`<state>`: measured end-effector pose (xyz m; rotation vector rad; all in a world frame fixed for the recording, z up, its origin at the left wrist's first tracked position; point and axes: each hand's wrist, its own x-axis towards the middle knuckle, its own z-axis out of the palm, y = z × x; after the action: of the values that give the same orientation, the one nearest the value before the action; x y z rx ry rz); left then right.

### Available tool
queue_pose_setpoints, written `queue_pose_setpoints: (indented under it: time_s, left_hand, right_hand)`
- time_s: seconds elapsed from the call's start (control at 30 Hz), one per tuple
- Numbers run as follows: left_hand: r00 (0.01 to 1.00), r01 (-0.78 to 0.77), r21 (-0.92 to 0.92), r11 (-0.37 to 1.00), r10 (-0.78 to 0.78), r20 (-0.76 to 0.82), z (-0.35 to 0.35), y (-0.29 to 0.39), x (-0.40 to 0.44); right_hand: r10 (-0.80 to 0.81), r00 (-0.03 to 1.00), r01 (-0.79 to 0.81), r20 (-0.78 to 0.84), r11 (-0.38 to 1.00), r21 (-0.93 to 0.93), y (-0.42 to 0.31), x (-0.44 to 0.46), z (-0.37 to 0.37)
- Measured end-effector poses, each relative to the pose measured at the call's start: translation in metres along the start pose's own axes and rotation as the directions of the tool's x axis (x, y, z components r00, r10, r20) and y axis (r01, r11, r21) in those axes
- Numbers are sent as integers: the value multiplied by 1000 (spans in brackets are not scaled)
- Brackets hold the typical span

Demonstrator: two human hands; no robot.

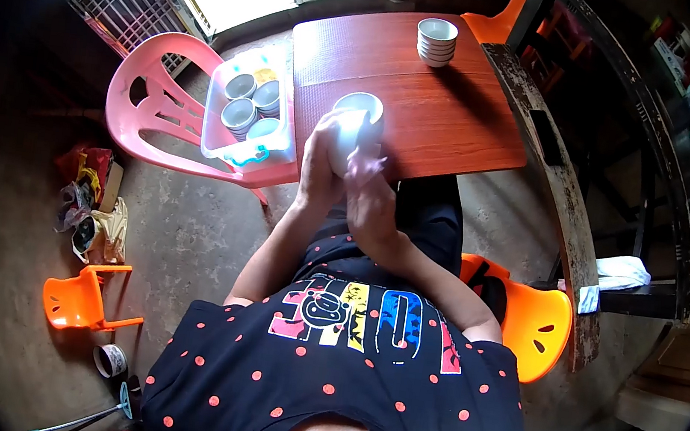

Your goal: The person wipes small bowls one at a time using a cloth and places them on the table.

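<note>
A white bowl [346, 140] is held up between my hands at the near edge of the red-brown table [441, 133]. My left hand [319, 161] wraps round its left side. In my right hand [372, 202] is a pinkish cloth [365, 166], pressed against the bowl's right side and partly blurred. Just behind, another white bowl [360, 104] stands on the table. A stack of several white bowls [436, 42] rises near the table's far right corner.
A clear plastic bin [211, 126] with several bowls rests on the pink chair [130, 107] at the left. Orange chairs [539, 330] stand right and lower left. A dark wooden frame [560, 186] borders the table's right side. Bags [106, 229] lie on the floor.
</note>
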<state>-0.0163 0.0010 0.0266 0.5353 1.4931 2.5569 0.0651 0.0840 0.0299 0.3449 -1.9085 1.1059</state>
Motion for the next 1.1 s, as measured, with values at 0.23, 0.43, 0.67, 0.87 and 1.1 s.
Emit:
queue_pose_setpoints:
  time_s: [0.23,0.43,0.67,0.87,1.1]
  left_hand:
    - [853,-519,645,561,391,346,2,16,-7]
    - [911,316,-233,920,-226,344,14,23,-1]
    - [934,357,-305,883,-335,124,19,26,-1]
    - [941,-336,355,872,321,102,23,9,-12]
    - [970,244,-113,963,-245,8,21,31,-8]
  right_hand:
    - [731,467,-804,497,118,582,11,52,-36]
    - [717,673,-739,181,642,206,-3,54,-34]
    - [-37,995,37,88,999,0,11,-16,-17]
    - [841,474,-634,262,120,764,-15,31,-28]
    - [-129,968,152,215,984,-94,6,-12,-25]
